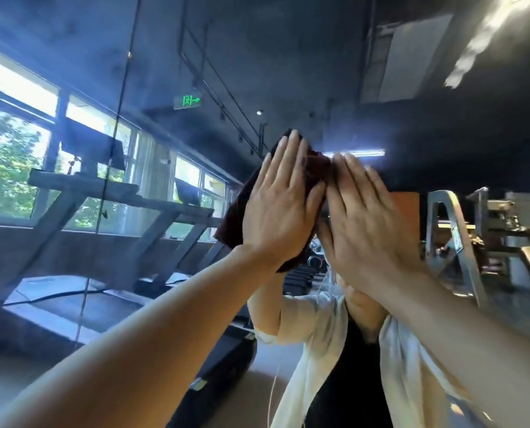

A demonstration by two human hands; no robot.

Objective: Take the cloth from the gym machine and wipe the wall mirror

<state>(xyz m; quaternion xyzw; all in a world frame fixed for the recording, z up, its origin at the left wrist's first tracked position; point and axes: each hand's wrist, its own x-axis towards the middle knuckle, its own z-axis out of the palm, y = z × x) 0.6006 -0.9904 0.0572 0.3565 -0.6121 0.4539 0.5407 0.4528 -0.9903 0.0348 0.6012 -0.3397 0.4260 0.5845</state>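
Head view, stage of task: the dark maroon, soft folded cloth [314, 168] is already off the gym machine and flat against the large wall mirror [195, 57], so fetching is done and wiping is under way.

Left hand [284, 200]: fingers straight and close together, palm pressing the cloth to the glass.

Right hand [364, 223]: fingers straight and slightly spread, laid flat beside the left; its fingertips touch the cloth's upper right edge.

Left to do, by my judgement: most of the glass; haze shows over the upper pane.

Hidden or unclear: most of the cloth sits behind the left hand; the frame is motion-blurred. The reflected grey treadmills [109, 193] are soft-edged. Which machine held the cloth cannot be told.
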